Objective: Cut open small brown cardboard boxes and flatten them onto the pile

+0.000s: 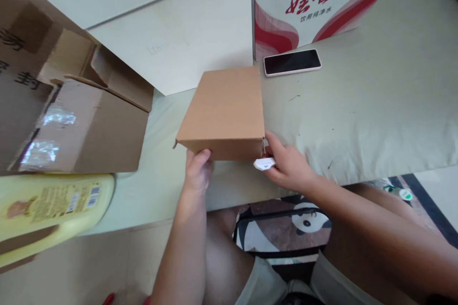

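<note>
A closed brown cardboard box (225,105) is tilted toward me at the front of the cloth-covered surface. My left hand (198,169) grips its near side, the thumb on the front face and the other fingers mostly hidden beneath. At the box's near right corner is my right hand (288,164), closed around a small white tool (265,164) whose far end is hidden. A bit of orange-red shows between that hand and the corner. The right index finger lies along the box's right side, seemingly touching it.
A phone (292,62) lies beyond the box, before a red-and-white carton (311,9). White panels (200,38) stand behind. To the left are a large opened carton (96,128) and a yellow jug (82,200). A panda-print bag (286,228) sits below, between the legs.
</note>
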{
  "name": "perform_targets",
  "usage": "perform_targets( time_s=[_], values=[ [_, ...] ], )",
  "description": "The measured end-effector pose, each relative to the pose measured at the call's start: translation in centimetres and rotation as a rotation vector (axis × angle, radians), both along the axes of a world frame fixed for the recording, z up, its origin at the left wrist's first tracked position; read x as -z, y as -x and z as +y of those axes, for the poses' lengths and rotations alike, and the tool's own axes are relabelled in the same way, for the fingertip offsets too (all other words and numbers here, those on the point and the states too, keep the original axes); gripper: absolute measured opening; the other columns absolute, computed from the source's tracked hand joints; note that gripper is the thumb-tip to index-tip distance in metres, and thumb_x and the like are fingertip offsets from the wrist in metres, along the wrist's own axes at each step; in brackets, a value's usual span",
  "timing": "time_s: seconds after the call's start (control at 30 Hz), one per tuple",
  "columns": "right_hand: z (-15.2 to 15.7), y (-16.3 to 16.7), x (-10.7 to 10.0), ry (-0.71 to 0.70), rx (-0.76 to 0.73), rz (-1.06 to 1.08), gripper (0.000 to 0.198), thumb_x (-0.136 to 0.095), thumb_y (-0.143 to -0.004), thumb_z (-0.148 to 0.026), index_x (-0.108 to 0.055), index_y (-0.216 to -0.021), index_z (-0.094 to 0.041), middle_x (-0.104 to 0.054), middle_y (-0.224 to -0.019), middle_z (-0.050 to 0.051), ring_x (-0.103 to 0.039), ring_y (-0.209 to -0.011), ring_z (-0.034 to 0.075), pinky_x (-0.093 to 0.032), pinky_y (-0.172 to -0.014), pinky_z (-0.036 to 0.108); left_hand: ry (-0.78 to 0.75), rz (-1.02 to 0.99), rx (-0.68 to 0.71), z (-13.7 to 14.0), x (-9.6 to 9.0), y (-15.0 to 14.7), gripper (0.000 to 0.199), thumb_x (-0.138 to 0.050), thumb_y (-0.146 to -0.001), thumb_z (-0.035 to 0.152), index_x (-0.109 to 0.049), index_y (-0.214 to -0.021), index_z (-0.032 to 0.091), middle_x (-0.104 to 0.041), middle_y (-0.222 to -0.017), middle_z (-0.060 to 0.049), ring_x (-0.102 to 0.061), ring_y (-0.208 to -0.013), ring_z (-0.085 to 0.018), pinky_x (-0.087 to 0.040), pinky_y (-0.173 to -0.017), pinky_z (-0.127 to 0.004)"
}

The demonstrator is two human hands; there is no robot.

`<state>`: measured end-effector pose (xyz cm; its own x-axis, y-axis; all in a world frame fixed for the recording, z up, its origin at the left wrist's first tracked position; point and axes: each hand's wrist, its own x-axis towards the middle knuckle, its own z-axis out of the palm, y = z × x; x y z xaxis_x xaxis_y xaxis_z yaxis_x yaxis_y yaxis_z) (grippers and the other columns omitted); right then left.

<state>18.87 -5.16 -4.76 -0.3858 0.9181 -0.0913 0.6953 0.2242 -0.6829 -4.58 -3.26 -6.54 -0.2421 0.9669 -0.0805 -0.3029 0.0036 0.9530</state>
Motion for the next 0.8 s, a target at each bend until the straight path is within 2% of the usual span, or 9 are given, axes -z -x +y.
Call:
perform_targets(
  time_s=[0.37, 0.53, 0.67, 0.8],
  values=[
    [0.00, -0.12, 0.29, -0.006, 0.000, 0.017, 0.079, -0.044, -0.082, -0.029, -0.023, -0.156, -0.011, -0.077, -0.087, 0.009, -0.061, -0.064, 0.023, -0.032, -0.057, 0.031, -0.003, 0.005, 0.020, 0.02, 0.29, 0.34, 0.063, -0.089, -0.057, 0.048, -0.069, -0.113, 0.031, -0.076, -0.102, -0.001, -0.070, -0.105, -0.024, -0.057, -0.088, -0.033],
    [0.03, -0.09, 0.23, 0.017, 0.007, 0.023, 0.080, -0.045, -0.080, -0.030, -0.024, -0.155, -0.011, -0.077, -0.089, 0.009, -0.061, -0.064, 0.023, -0.030, -0.058, 0.032, -0.001, -0.033, -0.020, 0.04, 0.16, 0.09, 0.062, -0.091, -0.052, 0.046, -0.072, -0.109, 0.031, -0.077, -0.103, -0.001, -0.073, -0.100, -0.023, -0.060, -0.081, -0.031],
    [0.02, -0.04, 0.08, 0.033, 0.008, 0.036, 0.080, -0.043, -0.081, -0.031, -0.023, -0.155, -0.009, -0.077, -0.089, 0.009, -0.061, -0.065, 0.023, -0.030, -0.059, 0.033, 0.016, -0.038, -0.038, 0.02, 0.00, -0.04, 0.064, -0.092, -0.051, 0.044, -0.073, -0.111, 0.030, -0.078, -0.110, -0.002, -0.072, -0.105, -0.026, -0.060, -0.084, -0.033],
    [0.00, 0.03, -0.08, 0.046, 0.011, 0.004, 0.081, -0.044, -0.082, -0.032, -0.022, -0.156, -0.009, -0.077, -0.090, 0.009, -0.063, -0.066, 0.023, -0.032, -0.060, 0.033, 0.000, -0.051, -0.038, 0.00, -0.13, -0.09, 0.058, -0.093, -0.050, 0.044, -0.074, -0.102, 0.029, -0.078, -0.102, -0.001, -0.074, -0.096, -0.023, -0.061, -0.082, -0.030]
  ],
)
